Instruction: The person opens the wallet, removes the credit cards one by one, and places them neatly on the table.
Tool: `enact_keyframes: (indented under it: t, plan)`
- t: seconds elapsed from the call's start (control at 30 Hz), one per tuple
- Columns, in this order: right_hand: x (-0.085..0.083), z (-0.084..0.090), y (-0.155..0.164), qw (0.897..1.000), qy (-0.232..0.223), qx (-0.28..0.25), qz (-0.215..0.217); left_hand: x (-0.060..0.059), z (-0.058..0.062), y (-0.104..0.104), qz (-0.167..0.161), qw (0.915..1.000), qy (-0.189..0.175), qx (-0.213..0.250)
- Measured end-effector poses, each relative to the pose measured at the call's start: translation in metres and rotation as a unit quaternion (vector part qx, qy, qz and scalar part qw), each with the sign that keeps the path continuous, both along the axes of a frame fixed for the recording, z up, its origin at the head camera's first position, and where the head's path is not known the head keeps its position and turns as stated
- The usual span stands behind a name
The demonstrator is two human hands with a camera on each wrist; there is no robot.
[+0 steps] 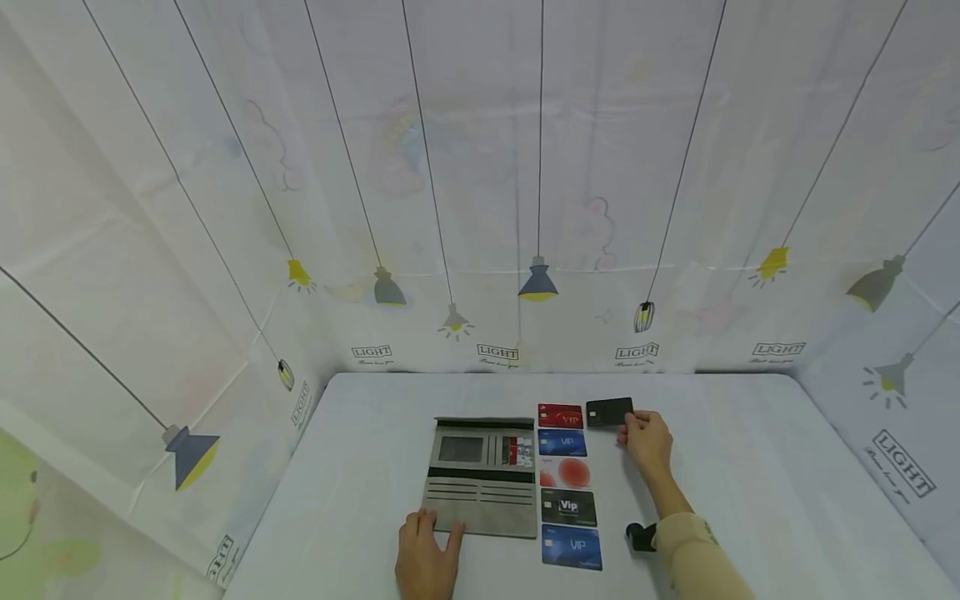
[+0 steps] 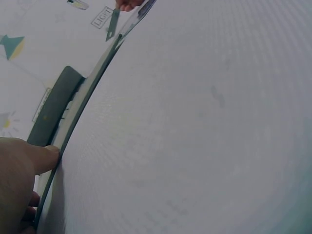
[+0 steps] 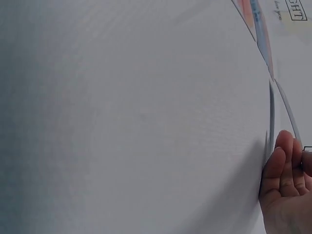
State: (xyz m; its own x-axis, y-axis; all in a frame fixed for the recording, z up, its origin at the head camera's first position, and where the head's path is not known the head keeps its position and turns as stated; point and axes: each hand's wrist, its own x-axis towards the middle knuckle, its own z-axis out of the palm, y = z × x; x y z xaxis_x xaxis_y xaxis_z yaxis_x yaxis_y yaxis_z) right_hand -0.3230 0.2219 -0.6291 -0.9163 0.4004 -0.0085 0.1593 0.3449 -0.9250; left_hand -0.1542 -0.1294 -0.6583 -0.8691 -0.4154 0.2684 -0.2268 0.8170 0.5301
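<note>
An unfolded grey wallet lies flat on the table, with card slots, a window pocket and a few cards showing in its upper half. My left hand rests at its lower left corner, and in the left wrist view the thumb touches its edge. My right hand pinches a black card by its right end, to the right of the red VIP card. The right wrist view shows the right hand's fingers bent; the card is hard to make out there.
Below the red card, a column holds a blue VIP card, a white card with red circles, a dark Vip card and another blue VIP card. A patterned curtain hangs behind the white table.
</note>
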Motion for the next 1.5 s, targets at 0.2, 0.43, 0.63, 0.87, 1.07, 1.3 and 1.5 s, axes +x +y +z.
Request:
enact_keyframes:
  t: [0.2, 0.43, 0.63, 0.87, 1.07, 1.3, 1.5]
  plan:
    - [-0.0019, -0.0001, 0.0007, 1.000, -0.008, 0.011, -0.004, 0.0005, -0.0005, 0.0001, 0.001, 1.0000, -0.007, 0.003]
    - [-0.0069, -0.0038, -0.0003, 0.996, -0.018, 0.083, -0.009, -0.0008, -0.0029, -0.0010, 0.001, 1.0000, 0.005, -0.001]
    - [-0.0072, -0.0037, -0.0008, 0.986, -0.017, 0.162, -0.018, -0.0006, -0.0010, -0.0008, -0.001, 1.0000, 0.004, -0.005]
    - [-0.0044, -0.0028, -0.0012, 0.982, -0.022, 0.185, -0.016, 0.0007, 0.0010, 0.0001, 0.001, 1.0000, 0.002, -0.003]
    - [-0.0038, 0.0011, -0.0035, 0.981, -0.026, 0.190, -0.015, -0.0001, -0.0004, -0.0001, 0.003, 0.9999, 0.009, -0.005]
    - [-0.0046, 0.0022, -0.0038, 0.978, -0.038, 0.206, -0.001, 0.0001, -0.0028, -0.0003, 0.003, 0.9998, 0.017, -0.008]
    - [-0.0044, 0.0016, -0.0036, 0.977, -0.055, 0.204, 0.005, 0.0008, -0.0027, -0.0003, -0.002, 0.9997, 0.021, -0.007]
